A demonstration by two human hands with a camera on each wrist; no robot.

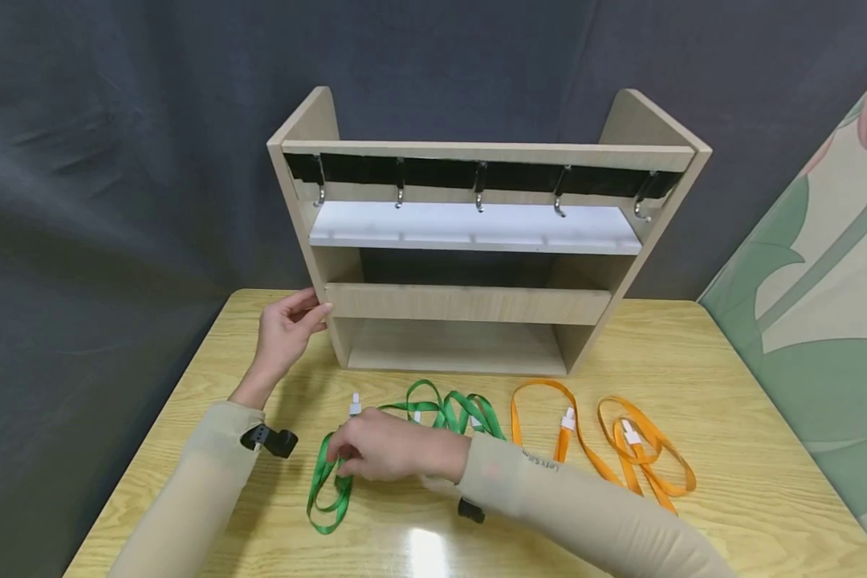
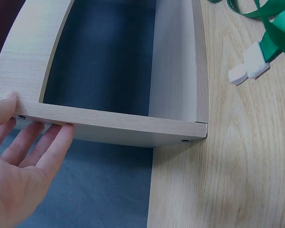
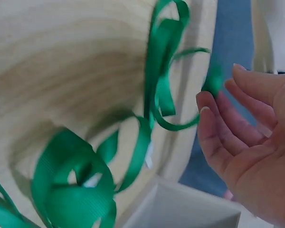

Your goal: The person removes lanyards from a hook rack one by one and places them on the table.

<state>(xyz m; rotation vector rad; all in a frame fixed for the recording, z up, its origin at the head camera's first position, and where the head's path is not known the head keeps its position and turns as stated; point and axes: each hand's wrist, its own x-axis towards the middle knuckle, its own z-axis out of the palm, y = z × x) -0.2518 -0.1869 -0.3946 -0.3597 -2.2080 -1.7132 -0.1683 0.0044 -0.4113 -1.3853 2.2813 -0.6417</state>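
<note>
My left hand point(image 1: 283, 333) holds the left side panel of a light wooden shelf unit point(image 1: 470, 305), thumb on the front edge and fingers behind it. In the left wrist view the fingers point(image 2: 42, 149) lie along the panel's outer face. My right hand point(image 1: 390, 444) hovers over a looped green lanyard point(image 1: 320, 498) at the front left. The right wrist view has its thumb and fingers apart beside the green strap point(image 3: 164, 71), part of which is blurred near the fingertips. A white clip point(image 1: 356, 404) lies just beyond this hand.
More green lanyards point(image 1: 448, 409) lie in front of the unit. Two orange lanyards point(image 1: 574, 401) point(image 1: 657, 449) with white clips lie to the right. Several metal hooks point(image 1: 479, 189) hang from a black strip under the unit's upper rail, above a white shelf point(image 1: 470, 229).
</note>
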